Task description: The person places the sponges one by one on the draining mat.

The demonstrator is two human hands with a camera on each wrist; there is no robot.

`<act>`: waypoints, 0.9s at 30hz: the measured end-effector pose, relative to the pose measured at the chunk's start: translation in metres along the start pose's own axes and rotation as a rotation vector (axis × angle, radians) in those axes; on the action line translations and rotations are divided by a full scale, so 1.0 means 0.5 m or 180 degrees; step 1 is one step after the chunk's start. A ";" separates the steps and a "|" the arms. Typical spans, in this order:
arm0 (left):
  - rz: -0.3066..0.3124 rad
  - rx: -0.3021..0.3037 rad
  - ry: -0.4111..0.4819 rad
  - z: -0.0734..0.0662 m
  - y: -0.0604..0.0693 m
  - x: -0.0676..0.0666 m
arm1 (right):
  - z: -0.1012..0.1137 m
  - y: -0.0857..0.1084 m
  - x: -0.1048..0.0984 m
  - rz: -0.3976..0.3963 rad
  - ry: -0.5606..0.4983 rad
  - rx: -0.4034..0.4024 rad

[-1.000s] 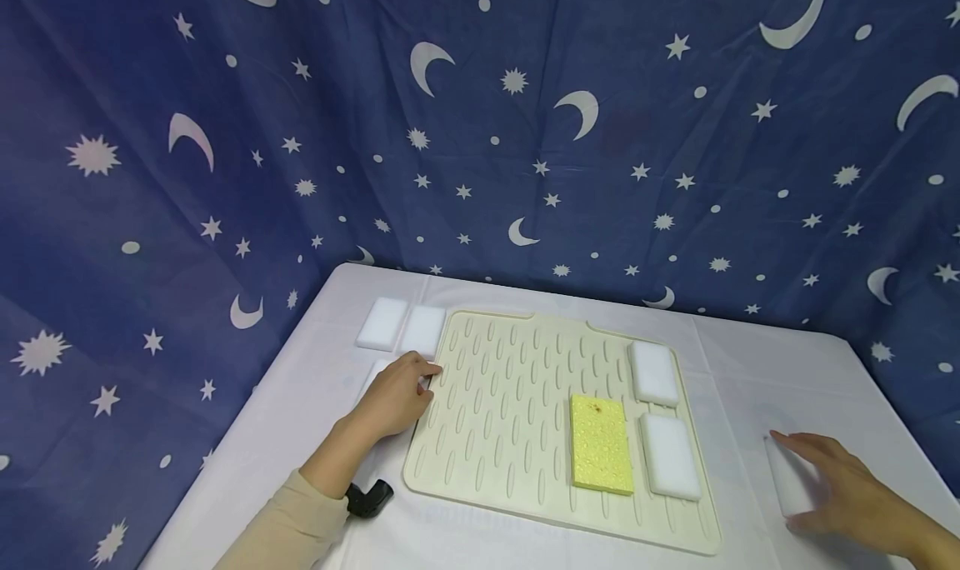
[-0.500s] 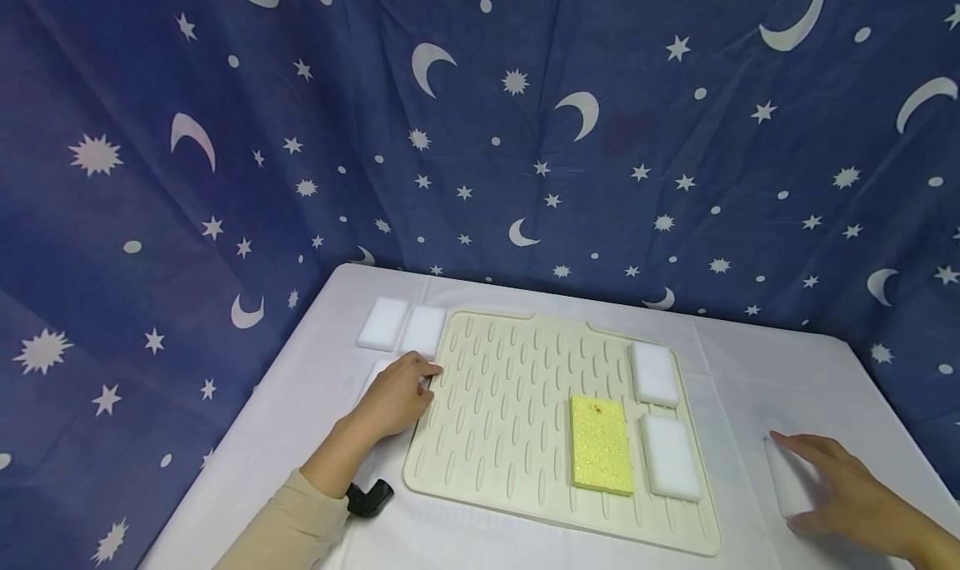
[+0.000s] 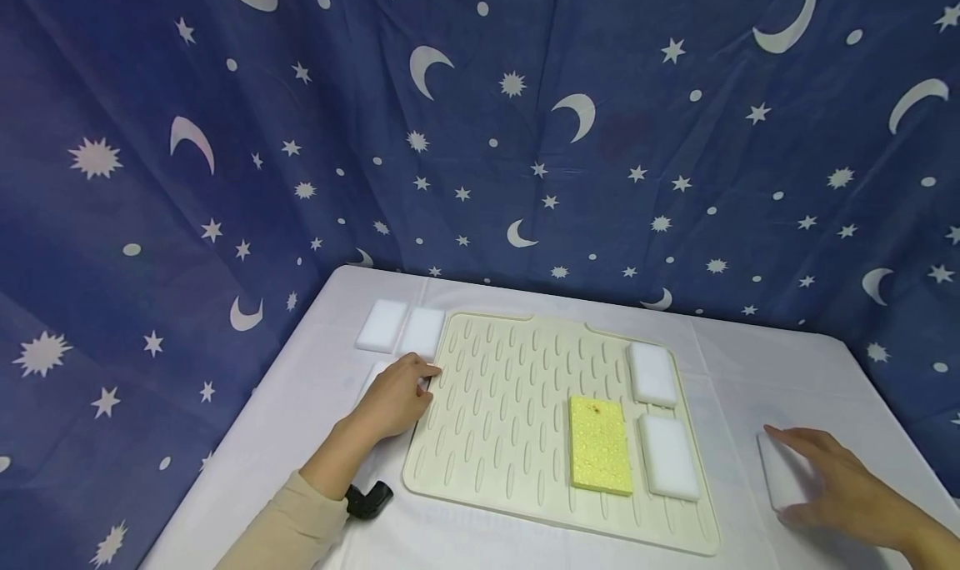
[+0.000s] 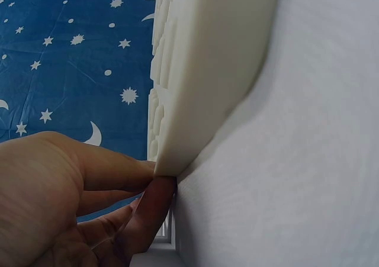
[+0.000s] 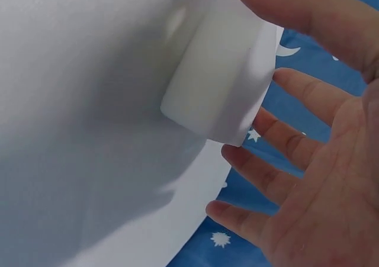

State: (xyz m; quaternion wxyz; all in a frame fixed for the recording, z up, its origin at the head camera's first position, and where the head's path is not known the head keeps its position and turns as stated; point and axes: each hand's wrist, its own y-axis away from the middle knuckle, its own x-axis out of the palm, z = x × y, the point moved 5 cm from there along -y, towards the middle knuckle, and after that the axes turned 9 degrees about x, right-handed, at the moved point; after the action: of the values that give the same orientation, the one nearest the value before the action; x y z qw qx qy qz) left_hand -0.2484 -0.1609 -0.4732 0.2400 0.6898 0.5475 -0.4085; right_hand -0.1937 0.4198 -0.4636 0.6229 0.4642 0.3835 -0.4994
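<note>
In the head view a cream ridged drying mat (image 3: 517, 437) lies mid-table. My left hand (image 3: 393, 397) is at its left edge, and in the left wrist view the thumb and fingers pinch the mat's rim (image 4: 195, 95). A yellow sponge (image 3: 600, 445) rests on the mat, beside two white sponges, one farther back (image 3: 652, 374) and one nearer (image 3: 669, 456). Off to the right, my right hand (image 3: 851, 491) spans another white sponge (image 5: 213, 71) on the tablecloth. Its fingers are spread and fairly straight; fingertips meet or nearly meet the sponge's edge, and firm contact is unclear.
Left of the mat's back corner lie two more white sponges (image 3: 382, 325) (image 3: 422, 332); another white piece (image 3: 372, 378) is partly hidden by my left hand. A black curved object (image 3: 369, 499) sits by my left wrist. Blue star-printed curtain (image 3: 480, 137) hangs behind the white table (image 3: 738, 362).
The head view shifts very slightly. Both hands, the mat and the sponges otherwise keep their places.
</note>
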 end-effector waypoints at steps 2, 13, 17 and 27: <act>0.0004 0.0007 0.0001 0.001 0.000 0.002 | 0.004 -0.003 -0.001 0.0014 0.0023 0.0034; 0.0009 0.0008 -0.0022 0.000 0.000 0.002 | 0.030 -0.011 -0.010 -0.0014 -0.0017 -0.0040; 0.0014 -0.0002 -0.0030 0.000 0.000 0.002 | 0.042 -0.010 -0.017 -0.0041 -0.0102 -0.0086; 0.0016 0.0000 -0.0035 -0.001 0.000 -0.002 | 0.062 -0.014 -0.021 -0.0039 -0.0190 -0.0167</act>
State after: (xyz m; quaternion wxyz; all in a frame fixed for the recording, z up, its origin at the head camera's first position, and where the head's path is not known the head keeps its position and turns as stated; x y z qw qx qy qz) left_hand -0.2484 -0.1611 -0.4719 0.2440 0.6889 0.5444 -0.4117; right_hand -0.2022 0.3924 -0.4464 0.6430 0.4302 0.3805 -0.5066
